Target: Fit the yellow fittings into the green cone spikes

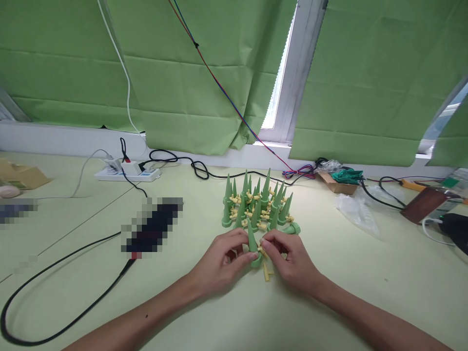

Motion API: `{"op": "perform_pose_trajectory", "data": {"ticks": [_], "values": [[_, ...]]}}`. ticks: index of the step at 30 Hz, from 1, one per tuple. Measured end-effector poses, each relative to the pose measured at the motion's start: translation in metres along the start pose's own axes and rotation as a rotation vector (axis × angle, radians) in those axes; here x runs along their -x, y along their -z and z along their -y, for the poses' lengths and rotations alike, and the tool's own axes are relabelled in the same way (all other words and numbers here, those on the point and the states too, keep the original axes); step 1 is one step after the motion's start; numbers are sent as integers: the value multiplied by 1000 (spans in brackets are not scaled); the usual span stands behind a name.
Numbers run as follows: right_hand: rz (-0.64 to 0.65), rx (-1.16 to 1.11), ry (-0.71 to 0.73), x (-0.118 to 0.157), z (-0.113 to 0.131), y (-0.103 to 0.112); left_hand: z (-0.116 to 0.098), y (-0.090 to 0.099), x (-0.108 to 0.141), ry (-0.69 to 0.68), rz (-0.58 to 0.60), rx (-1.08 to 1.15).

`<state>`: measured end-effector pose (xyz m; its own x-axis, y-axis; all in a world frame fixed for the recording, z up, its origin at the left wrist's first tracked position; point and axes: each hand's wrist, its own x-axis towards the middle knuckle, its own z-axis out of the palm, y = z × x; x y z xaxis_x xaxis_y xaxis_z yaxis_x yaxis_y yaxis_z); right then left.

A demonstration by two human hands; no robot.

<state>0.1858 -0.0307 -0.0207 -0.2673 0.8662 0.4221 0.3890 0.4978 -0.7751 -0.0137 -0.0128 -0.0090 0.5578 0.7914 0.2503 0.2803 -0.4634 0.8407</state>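
Near the middle of the table, my left hand (pixel 227 254) has its thumb and fingers round the base of a green cone (pixel 252 241), which stands upright. My right hand (pixel 288 254) pinches a small yellow piece (pixel 262 250) against the right side of that cone. Just below, a loose yellow piece (pixel 266 273) lies on the table. Behind both hands stand several green cones (pixel 266 190) with yellow pieces among them. One green cone (pixel 292 228) lies tipped over behind my right hand.
A pixelated dark object (pixel 155 226) with a black cable lies left on the table (pixel 175 317). A power strip (pixel 127 173) is at the back left. A small cardboard box (pixel 336 184), plastic bags (pixel 356 212) and a brown object (pixel 424 204) are on the right.
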Motion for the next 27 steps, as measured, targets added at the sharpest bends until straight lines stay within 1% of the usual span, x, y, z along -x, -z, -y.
{"op": "perform_pose_trajectory", "data": {"ticks": [3, 5, 9, 11, 13, 14, 16, 21, 22, 24, 27], "values": [[17, -30, -29, 0, 1, 0, 4, 0, 3, -175, -52, -166], [26, -60, -58, -1, 1, 0, 6, 0, 4, -265, -70, -250], [44, -134, -121, -3, 1, 0, 8, 0, 5, -355, -70, -360], [45, -161, -139, -4, 0, 0, 9, 0, 5, -399, -83, -374], [37, -180, -147, -4, -1, -1, 9, -1, 4, -409, -104, -369], [31, -192, -151, -3, -1, -1, 9, -1, 4, -389, -114, -360], [15, -212, -154, -3, -2, -1, 7, -3, 3, -302, -132, -305], [-70, -190, -126, -2, -4, -1, -1, -4, 1, 29, -191, -19], [-90, -187, -125, -2, -4, -1, -1, -4, 0, 97, -184, 38], [-119, -185, -123, -2, -4, -1, -2, -3, -2, 201, -128, 157], [-132, -156, -99, -1, -4, 0, -1, -2, -5, 277, -11, 295]]}}
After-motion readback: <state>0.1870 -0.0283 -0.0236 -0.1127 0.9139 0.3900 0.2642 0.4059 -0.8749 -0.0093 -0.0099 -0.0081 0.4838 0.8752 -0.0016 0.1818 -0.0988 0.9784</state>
